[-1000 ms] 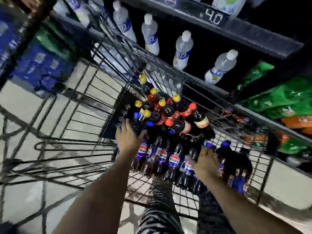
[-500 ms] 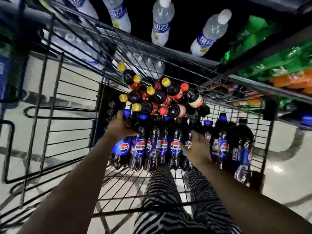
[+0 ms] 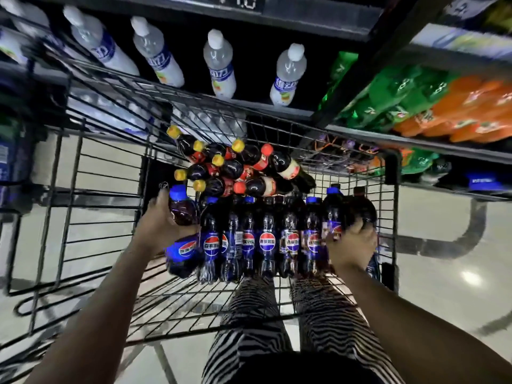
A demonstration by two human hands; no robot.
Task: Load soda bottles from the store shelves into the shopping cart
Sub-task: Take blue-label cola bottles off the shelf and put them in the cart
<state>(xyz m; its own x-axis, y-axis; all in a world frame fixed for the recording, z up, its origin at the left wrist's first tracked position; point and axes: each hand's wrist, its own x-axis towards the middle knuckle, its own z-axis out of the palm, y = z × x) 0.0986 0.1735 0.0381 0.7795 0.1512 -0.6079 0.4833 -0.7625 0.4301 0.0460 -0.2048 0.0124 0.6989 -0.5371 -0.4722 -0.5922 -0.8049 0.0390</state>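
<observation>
A black wire shopping cart (image 3: 390, 173) stands against the shelves. A row of blue-capped Pepsi bottles (image 3: 267, 239) stands upright across its middle. Behind them lies a heap of cola bottles (image 3: 235, 167) with yellow and red caps. My left hand (image 3: 158, 225) grips the leftmost Pepsi bottle (image 3: 182, 234), which is tilted at the row's left end. My right hand (image 3: 352, 245) grips the bottles at the row's right end (image 3: 335, 214).
White-capped clear drink bottles (image 3: 219, 62) line the shelf beyond the cart. Green and orange soda bottles (image 3: 432, 103) fill the shelves at the right. Zebra-striped trousers (image 3: 263, 314) show through the cart floor. Pale floor lies on both sides.
The view has swung upward toward the shelves. My left hand has taken a fuller grip on the leftmost Pepsi bottle. My right hand has moved right, to the bottles at the row's right end.
</observation>
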